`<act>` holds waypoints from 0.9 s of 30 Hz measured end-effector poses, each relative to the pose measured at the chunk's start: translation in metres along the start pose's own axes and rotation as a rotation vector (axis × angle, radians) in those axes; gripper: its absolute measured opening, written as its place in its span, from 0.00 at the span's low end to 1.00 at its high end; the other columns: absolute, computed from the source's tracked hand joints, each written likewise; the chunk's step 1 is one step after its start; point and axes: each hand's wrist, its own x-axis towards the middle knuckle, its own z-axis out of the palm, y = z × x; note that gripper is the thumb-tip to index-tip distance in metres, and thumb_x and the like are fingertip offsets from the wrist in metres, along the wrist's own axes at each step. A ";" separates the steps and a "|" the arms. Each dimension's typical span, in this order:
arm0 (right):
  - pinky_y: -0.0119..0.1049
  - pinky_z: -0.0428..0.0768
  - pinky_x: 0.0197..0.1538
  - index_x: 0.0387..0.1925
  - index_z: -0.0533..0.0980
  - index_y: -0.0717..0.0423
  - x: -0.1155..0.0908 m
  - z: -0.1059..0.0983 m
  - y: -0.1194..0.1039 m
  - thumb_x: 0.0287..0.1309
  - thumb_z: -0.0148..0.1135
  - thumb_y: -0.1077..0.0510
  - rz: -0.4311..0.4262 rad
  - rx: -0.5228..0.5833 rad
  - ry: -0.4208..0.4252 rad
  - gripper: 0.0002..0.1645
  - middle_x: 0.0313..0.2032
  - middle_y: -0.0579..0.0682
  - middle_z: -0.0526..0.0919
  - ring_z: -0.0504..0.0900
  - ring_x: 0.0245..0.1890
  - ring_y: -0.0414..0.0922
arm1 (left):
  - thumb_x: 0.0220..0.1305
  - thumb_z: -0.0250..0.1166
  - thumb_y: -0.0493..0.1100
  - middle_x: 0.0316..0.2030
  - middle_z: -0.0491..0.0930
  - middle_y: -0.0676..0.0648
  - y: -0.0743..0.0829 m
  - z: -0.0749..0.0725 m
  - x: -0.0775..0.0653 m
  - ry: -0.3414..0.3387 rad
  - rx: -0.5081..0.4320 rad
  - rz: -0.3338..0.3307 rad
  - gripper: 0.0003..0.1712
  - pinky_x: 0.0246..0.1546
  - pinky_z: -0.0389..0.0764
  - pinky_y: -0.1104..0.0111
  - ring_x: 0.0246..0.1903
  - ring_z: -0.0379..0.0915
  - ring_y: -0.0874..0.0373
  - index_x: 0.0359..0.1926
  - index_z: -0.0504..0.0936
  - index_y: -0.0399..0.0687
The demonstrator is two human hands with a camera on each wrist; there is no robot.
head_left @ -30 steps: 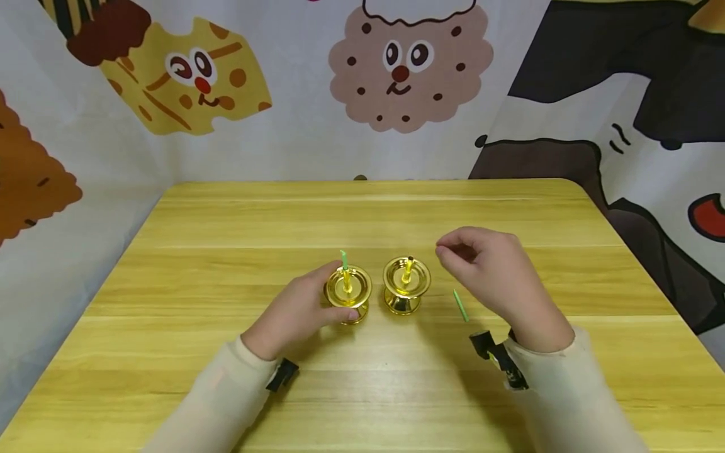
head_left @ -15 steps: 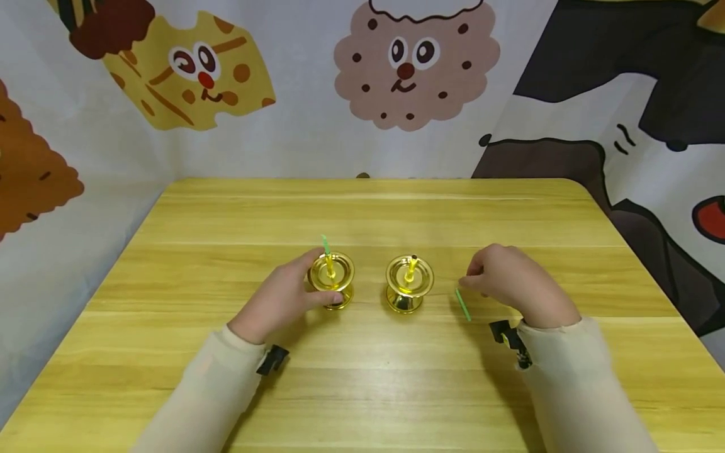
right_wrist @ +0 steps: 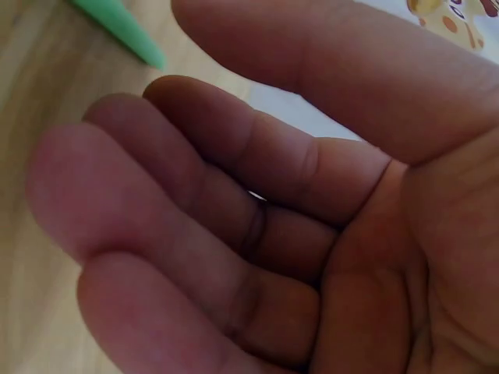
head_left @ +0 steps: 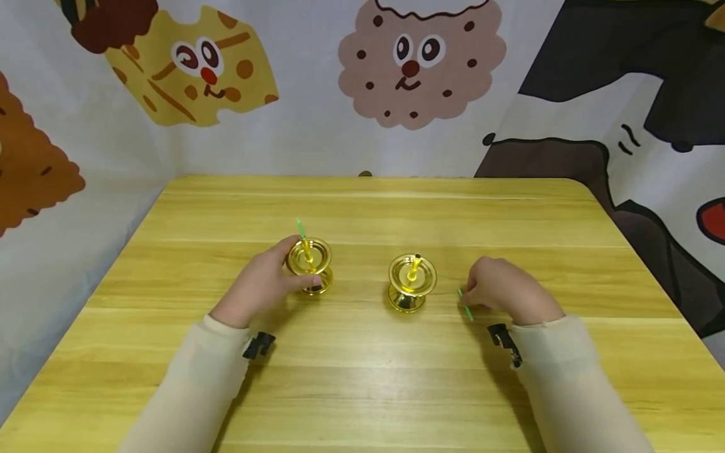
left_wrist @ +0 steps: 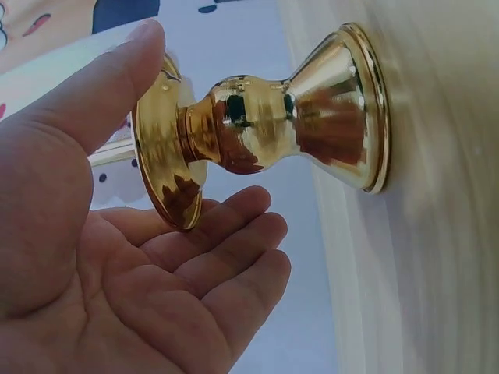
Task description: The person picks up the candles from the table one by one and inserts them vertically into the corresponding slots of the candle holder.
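My left hand (head_left: 257,283) holds a gold candle holder (head_left: 314,250) by its upper dish, thumb on the near side and fingers behind. A green candle (head_left: 301,228) stands, slightly tilted, in that holder's central tube. In the left wrist view the holder's flared base (left_wrist: 343,117) is right at the tabletop. My right hand (head_left: 504,292) is low over the table at a second thin green candle (head_left: 468,313), which lies flat. The right wrist view has this candle (right_wrist: 125,31) just beyond the thumb and forefinger tips, which stand apart; the fingers are loosely curled.
Between the hands stands a second gold candle holder (head_left: 406,299), its tube dark at the top and without a candle. The wooden table (head_left: 368,390) ends at a cartoon-print curtain (head_left: 306,145) behind and at the sides.
My left hand has shifted the candle holder with its candle left and a little away from me. My right hand has come down from beside the other holder to the lying candle.
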 end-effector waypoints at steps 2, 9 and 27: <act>0.34 0.70 0.27 0.14 0.78 0.53 0.002 0.003 -0.001 0.55 0.72 0.57 -0.003 -0.005 0.001 0.16 0.14 0.44 0.74 0.70 0.17 0.40 | 0.61 0.72 0.58 0.72 0.61 0.34 0.000 -0.002 0.000 -0.001 0.003 -0.009 0.56 0.68 0.63 0.42 0.70 0.58 0.36 0.78 0.52 0.41; 0.33 0.70 0.27 0.11 0.74 0.53 0.005 0.008 -0.002 0.56 0.67 0.60 -0.013 -0.005 0.005 0.20 0.11 0.46 0.74 0.69 0.14 0.40 | 0.62 0.72 0.57 0.72 0.63 0.34 -0.001 -0.004 -0.001 0.009 0.003 -0.009 0.54 0.66 0.64 0.41 0.69 0.60 0.36 0.78 0.53 0.41; 0.34 0.74 0.28 0.17 0.78 0.54 0.005 0.009 -0.001 0.59 0.68 0.61 -0.030 0.033 -0.013 0.16 0.17 0.49 0.80 0.73 0.16 0.41 | 0.60 0.72 0.61 0.77 0.54 0.44 0.005 -0.018 -0.010 0.050 -0.014 0.014 0.60 0.70 0.59 0.42 0.74 0.51 0.39 0.80 0.47 0.46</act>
